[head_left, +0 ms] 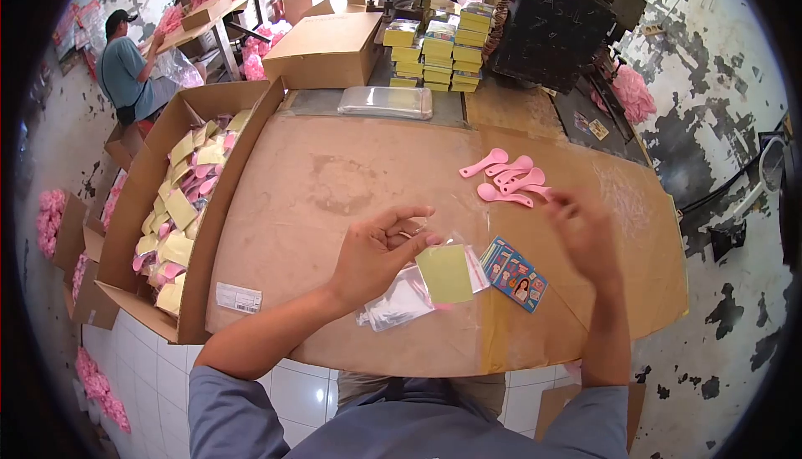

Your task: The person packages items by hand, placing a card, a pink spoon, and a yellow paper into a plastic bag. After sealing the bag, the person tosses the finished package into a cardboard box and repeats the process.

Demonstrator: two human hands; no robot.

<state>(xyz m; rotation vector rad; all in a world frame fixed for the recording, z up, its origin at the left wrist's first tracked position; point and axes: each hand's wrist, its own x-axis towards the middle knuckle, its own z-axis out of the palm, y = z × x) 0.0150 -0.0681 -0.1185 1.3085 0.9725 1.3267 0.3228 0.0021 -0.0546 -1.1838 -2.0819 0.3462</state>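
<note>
My left hand (386, 250) is curled above the cardboard-covered table, thumb and fingertips at the top edge of a clear plastic bag. A yellow-green card (447, 274) shows at that bag, over a stack of clear bags (396, 302). Just right of it lies a fanned pile of blue printed cards (520, 278). My right hand (578, 229), blurred by motion, is at the right edge of a group of pink plastic spoons (525, 178); whether it holds one cannot be made out.
A long open carton (219, 233) of filled packets stands at the left. A closed carton (322, 48), card stacks (439, 50) and a wrapped clear pack (386, 102) are at the back. A person (129, 66) sits far left. Dark machinery (547, 25) stands back right.
</note>
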